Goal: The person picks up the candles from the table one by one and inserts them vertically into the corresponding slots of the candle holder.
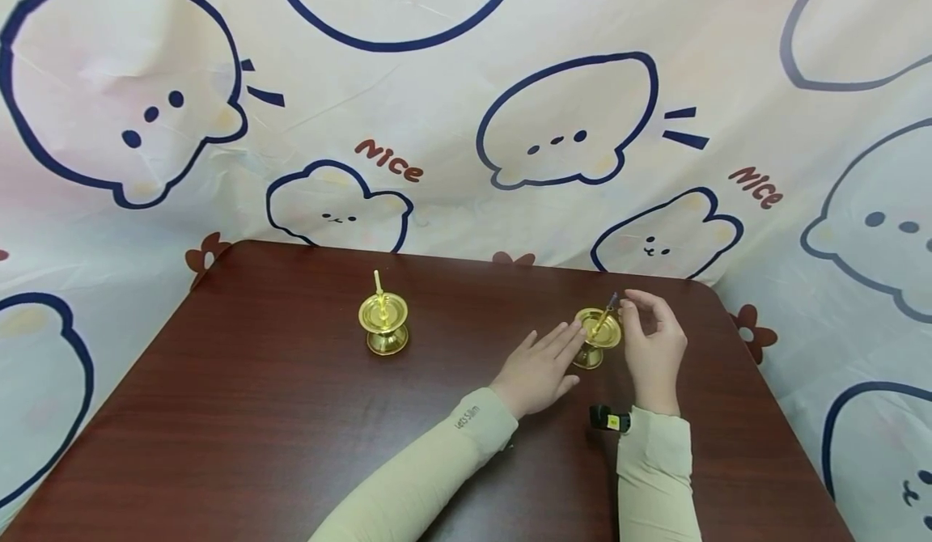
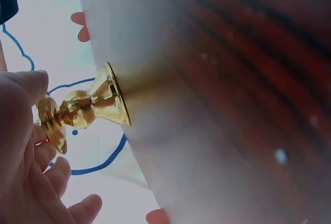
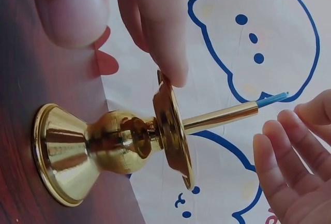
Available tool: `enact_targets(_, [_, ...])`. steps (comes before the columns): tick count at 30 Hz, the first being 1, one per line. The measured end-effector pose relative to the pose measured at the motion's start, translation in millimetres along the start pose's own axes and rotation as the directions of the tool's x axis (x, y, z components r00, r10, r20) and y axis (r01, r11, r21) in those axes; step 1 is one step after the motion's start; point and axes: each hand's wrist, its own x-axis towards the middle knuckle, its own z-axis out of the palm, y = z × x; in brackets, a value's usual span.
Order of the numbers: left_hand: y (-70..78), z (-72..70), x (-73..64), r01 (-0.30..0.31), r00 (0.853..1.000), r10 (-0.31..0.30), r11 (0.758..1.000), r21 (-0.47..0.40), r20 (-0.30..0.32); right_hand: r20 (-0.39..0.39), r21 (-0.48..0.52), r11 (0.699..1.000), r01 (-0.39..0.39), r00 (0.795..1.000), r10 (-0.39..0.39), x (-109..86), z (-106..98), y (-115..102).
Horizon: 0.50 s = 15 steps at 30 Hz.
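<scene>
A gold lamp stand (image 1: 588, 356) with a shallow dish stands toward the right. A thin blue stick (image 3: 271, 100) protrudes from the gold tube (image 3: 222, 119) rising from its dish. My left hand (image 1: 537, 368) reaches in from the left, its outstretched fingers touching the dish's rim; its thumb stays apart from the stand. On the other side, my right hand (image 1: 655, 356) hovers beside the blue tip. Its thumb and index finger bend toward each other, with nothing visible between them. In the left wrist view the dish partly hides the left fingertips.
A second gold stand (image 1: 386, 340) bearing a pale yellow stick (image 1: 379, 283) is farther left on the dark wooden table (image 1: 291, 445). Behind the table's far edge hangs a cloth (image 1: 451, 121) printed with cartoon figures. A black camera (image 1: 600, 417) sits at the right wrist.
</scene>
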Motion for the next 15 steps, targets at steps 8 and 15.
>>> enact_targets(8, [-5.6,0.3,-0.9,-0.014,1.0,0.014,0.998,-0.065,0.001,0.001,-0.021,1.0,0.019,1.0,-0.019,0.7,0.5,0.1])
enact_targets(15, [-10.1,3.8,-1.6,-0.026,1.0,0.024,0.993,-0.119,-0.016,-0.011,-0.034,0.999,0.013,1.0,-0.013,0.9,-1.9,1.0])
